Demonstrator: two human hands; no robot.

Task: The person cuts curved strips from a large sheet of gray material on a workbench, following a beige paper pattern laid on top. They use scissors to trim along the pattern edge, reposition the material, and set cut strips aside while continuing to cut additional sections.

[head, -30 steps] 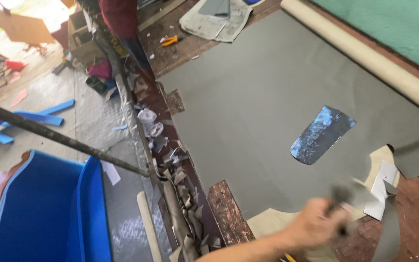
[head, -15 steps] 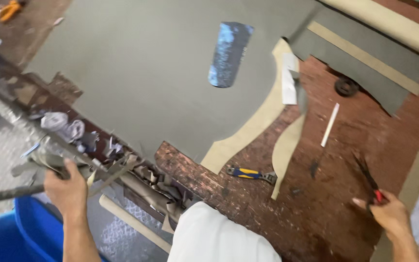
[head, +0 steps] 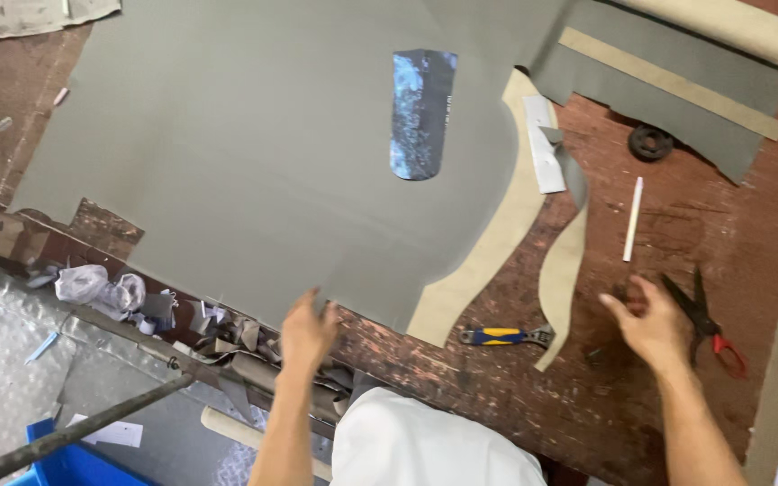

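Your table (head: 722, 225) is worn reddish-brown wood, and most of its far and left part is covered by the large grey sheet (head: 254, 153). The sheet's near edge runs along the table's near edge, with a stepped cut at its near right corner. A dark, shiny blue template (head: 420, 112), rounded at its near end, lies flat on the sheet toward the sheet's right side.

Along the sheet's right edge a tan curved backing piece (head: 488, 261) shows from under it, and a narrow curved offcut strip (head: 562, 270) lies just beside that on bare wood. A second grey piece with a tan band (head: 677, 90) lies at the far right corner.

Your left hand (head: 306, 328) rests at the sheet's near edge, fingers spread and touching the grey material, not clamped around it. Your right hand (head: 650, 324) is over bare wood near the right edge, fingers open and holding nothing, just beside the scissors with red handles (head: 709, 315), apart from them.

Between your hands, a small wrench with a blue and yellow handle (head: 504, 337) lies near the table's near edge. A white chalk stick (head: 632, 219) lies beyond your right hand, and a small black ring (head: 651, 142) sits farther back.
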